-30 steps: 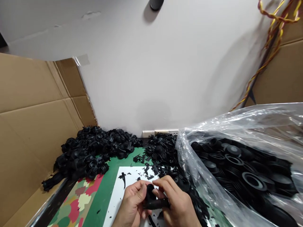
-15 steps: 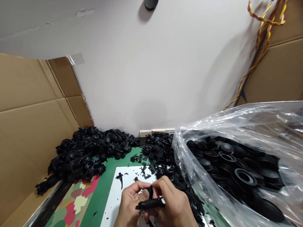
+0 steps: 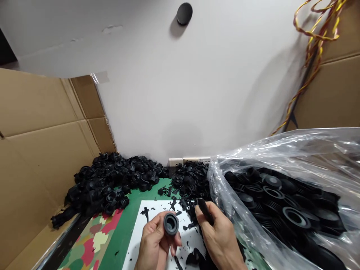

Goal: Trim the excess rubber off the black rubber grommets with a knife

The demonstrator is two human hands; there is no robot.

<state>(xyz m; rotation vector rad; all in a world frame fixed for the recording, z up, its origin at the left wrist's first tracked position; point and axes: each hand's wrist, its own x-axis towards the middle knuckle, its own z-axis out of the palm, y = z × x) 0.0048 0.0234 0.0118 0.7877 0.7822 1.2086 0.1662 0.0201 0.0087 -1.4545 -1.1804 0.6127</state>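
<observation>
Between the thumb and fingers of my left hand point(image 3: 158, 240) is a round black rubber part point(image 3: 171, 224), its hollow end facing the camera. My right hand point(image 3: 218, 234), closed, grips a dark elongated object point(image 3: 205, 211) that points up and to the left; its exact kind is unclear. The two hands are apart, above a white sheet point(image 3: 137, 228) strewn with black scraps. Behind my right hand lies a heap of thin black scraps point(image 3: 191, 178).
Black ribbed parts point(image 3: 112, 180) are piled at the left by a cardboard wall point(image 3: 47, 108). An open clear plastic bag point(image 3: 239, 221) on the right holds more black parts point(image 3: 270, 193). Twisted yellow and brown wires point(image 3: 306, 82) hang at the upper right. A green mat point(image 3: 120, 225) lies underneath.
My hands have separated, the right one moving right with the dark elongated object. The round part in my left hand now shows its hollow end. The camera view has shifted slightly.
</observation>
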